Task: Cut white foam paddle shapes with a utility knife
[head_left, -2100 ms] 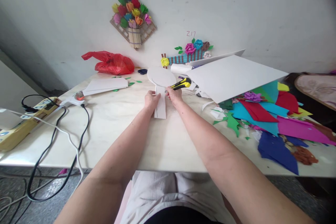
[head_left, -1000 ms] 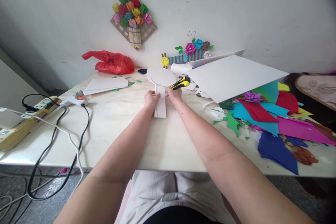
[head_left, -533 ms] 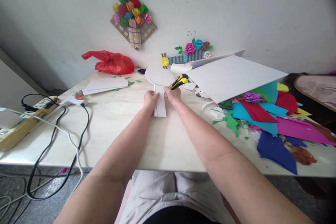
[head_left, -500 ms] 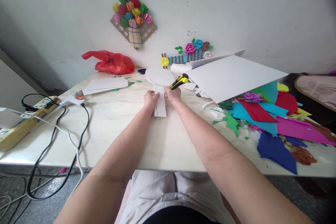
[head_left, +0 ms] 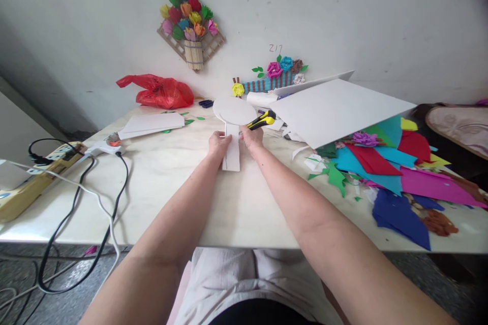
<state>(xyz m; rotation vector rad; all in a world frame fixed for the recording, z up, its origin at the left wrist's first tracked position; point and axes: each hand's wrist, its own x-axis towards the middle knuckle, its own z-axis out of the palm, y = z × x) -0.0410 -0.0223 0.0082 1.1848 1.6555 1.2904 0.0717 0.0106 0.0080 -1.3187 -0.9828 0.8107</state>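
Observation:
A white board cutout [head_left: 232, 155], with a narrow strip toward me and a round end [head_left: 235, 110] away from me, is held over the middle of the table. My left hand [head_left: 220, 143] is closed on the strip's left edge, thumb on top. In my right hand [head_left: 252, 139] is a yellow and black utility knife [head_left: 262, 120], its handle slanting up to the right. The knife's front end lies at the strip's right edge, mostly hidden by my fingers. A dark line runs along the strip near my left thumb.
Large white boards [head_left: 339, 109] lie at the right over coloured felt sheets [head_left: 371, 160] and scraps. A red plastic bag [head_left: 164, 92] and white offcuts [head_left: 150, 124] sit at the left. A power strip [head_left: 46, 172] with looping cables [head_left: 110, 213] occupies the left edge.
The round end of the cutout has shifted slightly right and its near end slightly left. The knife handle has tipped a little lower to the right. Both hands keep their hold.

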